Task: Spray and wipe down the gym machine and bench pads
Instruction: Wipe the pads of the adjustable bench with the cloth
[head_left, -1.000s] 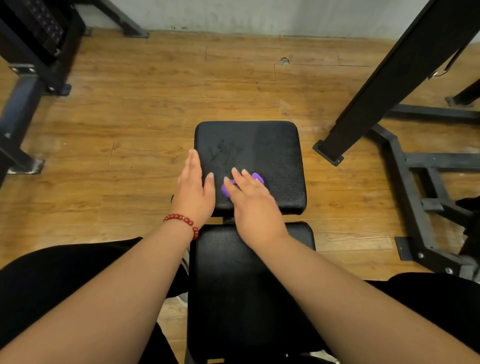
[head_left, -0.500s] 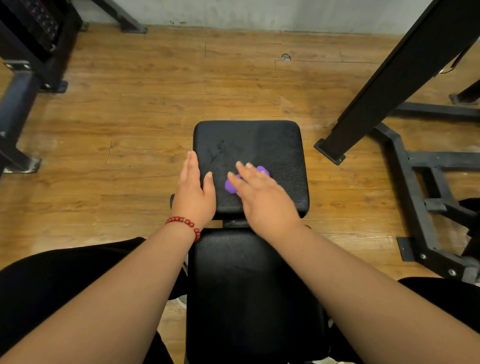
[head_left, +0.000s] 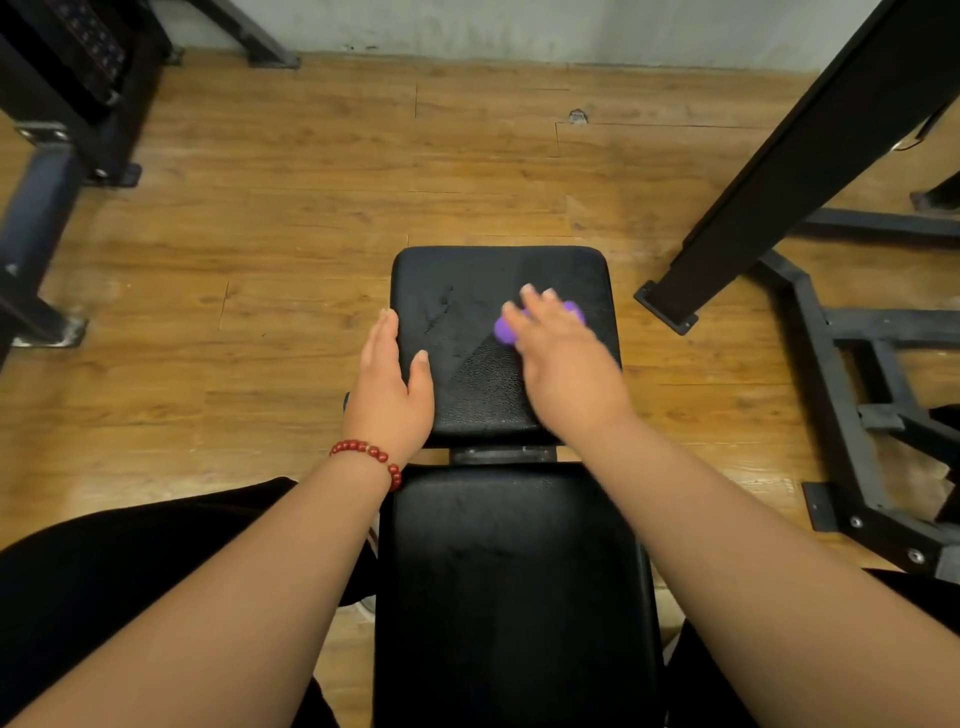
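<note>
Pad (head_left: 498, 280) is being wiped: cloth (head_left: 505, 330) pressed by right hand (head_left: 563, 358), fingers flat; left hand (head_left: 387, 389), fingers together, at nine o'clock. Twelve o'clock strip judged next.

Brown wood-plank laminate floor (head_left: 311, 208) covers the area and meets a grey plastered wall (head_left: 519, 26) at the far edge. A small grey round mark (head_left: 577, 116) sits in a plank seam near the wall. Black fabric trousers (head_left: 130, 561) occupy the lower left. A red bead bracelet (head_left: 371, 457) encircles one wrist.
</note>
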